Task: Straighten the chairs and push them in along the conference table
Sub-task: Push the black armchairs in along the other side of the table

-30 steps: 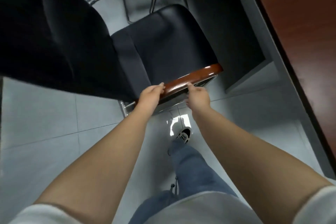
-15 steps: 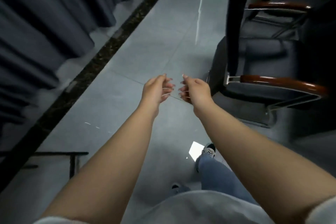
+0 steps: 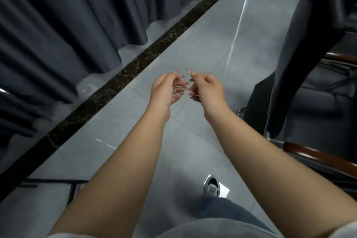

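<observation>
**A:** ok so what are the hands doing here? Are they on a chair or not?

**B:** nope, neither one. Both arms are stretched out in front over the grey tiled floor (image 3: 202, 31). The left hand (image 3: 164, 91) and right hand (image 3: 207, 88) are held close together in mid-air, palms turned toward each other, fingers loosely curled and spread. Fingertips nearly meet but I can't see them touching. Nothing in either hand, both loose and empty.

**A:** and the chairs?

**B:** off on the right side. The nearest chair (image 3: 309, 48) has a dark backrest running from the top right corner down toward the middle of the right edge, and it sits just beside the right forearm, not touching the hand. Below it you can see 1 glossy brown wooden armrest (image 3: 318, 157) on a metal frame, close under the right arm. There's another bit of brown armrest (image 3: 340, 57) further up at the right edge, with a dark seat cushion (image 3: 318, 102) between the 2. Can't tell if that upper one belongs to the same chair or a 2nd one.

**A:** table in the shot?

**B:** can't make it out. On the left you've got dark pleated curtains (image 3: 58, 25) hanging down to a black speckled floor strip (image 3: 123, 75) that runs diagonally. A black metal frame (image 3: 58, 180) pokes in at lower left. Bottom of the view: 1 grey sneaker (image 3: 212, 186) and a blue jeans leg (image 3: 228, 208).
</observation>
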### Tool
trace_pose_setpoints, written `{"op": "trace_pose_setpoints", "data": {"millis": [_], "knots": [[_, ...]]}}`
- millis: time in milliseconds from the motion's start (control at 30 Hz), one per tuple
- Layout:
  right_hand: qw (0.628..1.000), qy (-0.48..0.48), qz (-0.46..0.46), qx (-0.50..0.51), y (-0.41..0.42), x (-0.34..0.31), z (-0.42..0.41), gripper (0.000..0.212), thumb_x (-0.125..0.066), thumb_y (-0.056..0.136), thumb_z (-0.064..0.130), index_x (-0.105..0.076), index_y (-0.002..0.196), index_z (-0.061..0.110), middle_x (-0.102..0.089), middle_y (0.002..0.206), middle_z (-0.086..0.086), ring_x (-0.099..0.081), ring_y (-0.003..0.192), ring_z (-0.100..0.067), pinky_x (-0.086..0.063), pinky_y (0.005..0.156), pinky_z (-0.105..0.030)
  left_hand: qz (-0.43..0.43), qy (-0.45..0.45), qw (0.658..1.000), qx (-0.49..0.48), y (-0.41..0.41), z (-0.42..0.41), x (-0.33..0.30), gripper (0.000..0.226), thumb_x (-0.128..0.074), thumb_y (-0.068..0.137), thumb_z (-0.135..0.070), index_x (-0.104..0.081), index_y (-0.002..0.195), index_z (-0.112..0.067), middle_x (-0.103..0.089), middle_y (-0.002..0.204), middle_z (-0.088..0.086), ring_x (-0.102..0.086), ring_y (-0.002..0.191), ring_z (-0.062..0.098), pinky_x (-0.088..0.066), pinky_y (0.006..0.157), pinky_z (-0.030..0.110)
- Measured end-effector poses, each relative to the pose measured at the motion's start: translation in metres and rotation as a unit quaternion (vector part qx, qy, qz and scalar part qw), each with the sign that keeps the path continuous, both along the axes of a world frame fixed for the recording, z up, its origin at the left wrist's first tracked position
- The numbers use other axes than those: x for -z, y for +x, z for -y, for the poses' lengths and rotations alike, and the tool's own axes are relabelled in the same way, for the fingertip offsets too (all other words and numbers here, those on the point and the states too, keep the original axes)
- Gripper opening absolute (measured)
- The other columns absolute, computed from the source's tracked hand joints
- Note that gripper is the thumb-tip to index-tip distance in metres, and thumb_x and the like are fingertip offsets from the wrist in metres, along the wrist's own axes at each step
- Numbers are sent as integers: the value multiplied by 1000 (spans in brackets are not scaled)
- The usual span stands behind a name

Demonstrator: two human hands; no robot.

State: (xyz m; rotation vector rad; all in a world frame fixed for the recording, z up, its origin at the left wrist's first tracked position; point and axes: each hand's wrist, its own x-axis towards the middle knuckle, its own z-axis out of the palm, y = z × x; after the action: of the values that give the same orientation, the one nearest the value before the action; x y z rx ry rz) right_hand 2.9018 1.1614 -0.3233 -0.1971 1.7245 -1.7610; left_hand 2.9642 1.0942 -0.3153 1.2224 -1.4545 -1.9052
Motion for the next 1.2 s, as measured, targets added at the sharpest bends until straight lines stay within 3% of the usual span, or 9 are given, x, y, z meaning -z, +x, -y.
{"op": "trace_pose_setpoints", "data": {"millis": [167, 467, 767, 967, 1067, 1200], "knots": [[999, 16, -37, 10, -95, -25, 40, 25, -58, 91, 28, -53, 71, 14, -53, 59, -2, -48, 50, -11, -44, 54, -20, -18, 20, 999, -17, -78, 43, -19, 25, -47, 95, -23, -59, 75, -16, -62, 62, -3, -57, 64, 10, -47, 67, 23], [999, 27, -34, 12, -183, -23, 131, 25, -60, 90, 32, -54, 74, 13, -52, 60, -2, -46, 51, -13, -41, 52, -21, -7, -45, 998, 40, -180, 135, -22, 23, -46, 96, -23, -59, 77, -18, -61, 70, -2, -57, 68, 9, -47, 69, 22], [986, 59, -101, 119, -284, -27, 231, 28, -62, 89, 27, -51, 69, 10, -53, 59, 3, -48, 48, -6, -43, 49, -15, 59, -150, 969, 190, -299, 264, -18, 24, -47, 95, -26, -57, 74, -18, -58, 68, -3, -53, 62, 7, -41, 57, 20], [972, 39, -92, 211, -346, -26, 274, 31, -64, 87, 26, -51, 64, 10, -51, 50, 7, -45, 37, 0, -39, 44, -13, 2, -162, 951, 264, -373, 326, -21, 28, -48, 95, -24, -55, 69, -15, -57, 65, 0, -53, 59, 7, -43, 56, 14], [960, 49, -85, 262, -385, -15, 273, 30, -63, 88, 27, -52, 67, 8, -51, 55, 4, -44, 36, 0, -38, 42, -11, -12, -152, 935, 319, -415, 337, -10, 29, -49, 95, -19, -54, 67, -12, -55, 63, 2, -52, 49, 0, -42, 50, 7], [953, 40, -78, 291, -452, -3, 275, 28, -63, 88, 28, -57, 77, 4, -52, 53, 8, -45, 38, 1, -39, 43, -11, -21, -159, 912, 378, -484, 343, -2, 28, -50, 94, -17, -54, 67, -12, -52, 60, 2, -48, 42, -3, -43, 51, 9]]}}
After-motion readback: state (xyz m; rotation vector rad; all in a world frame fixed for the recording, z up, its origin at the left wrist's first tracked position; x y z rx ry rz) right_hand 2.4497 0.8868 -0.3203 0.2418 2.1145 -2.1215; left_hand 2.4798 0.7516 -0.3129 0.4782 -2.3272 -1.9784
